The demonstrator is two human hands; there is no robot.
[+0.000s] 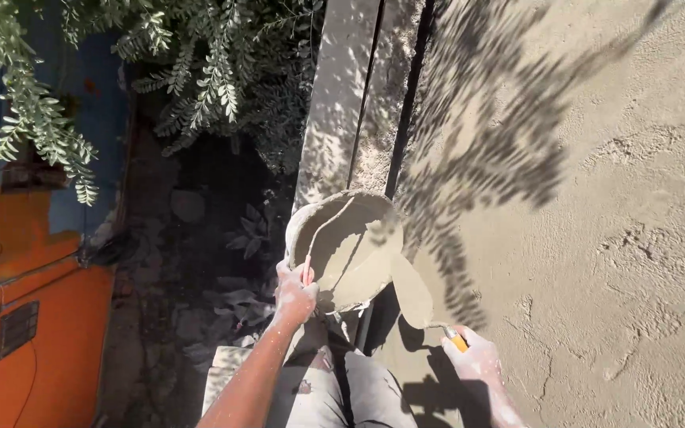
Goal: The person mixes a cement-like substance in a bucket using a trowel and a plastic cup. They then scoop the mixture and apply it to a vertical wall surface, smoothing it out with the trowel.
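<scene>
My left hand [295, 293] grips the rim of a round mortar pan [350, 246], smeared inside with grey wet mortar and tilted toward the wall. My right hand [476, 361], coated in cement dust, holds a trowel by its orange handle [458, 341]. The trowel's blade [411, 289] is covered in mortar and lies just below the pan's edge, against the freshly plastered wall [596, 222].
A wooden plank [342, 103] runs upright beside the plastered wall. Green leafy branches [200, 71] hang at top left, casting shadows on the wall. An orange and blue wall [33, 317] stands at left. Rubble and stones [200, 301] lie on the ground far below.
</scene>
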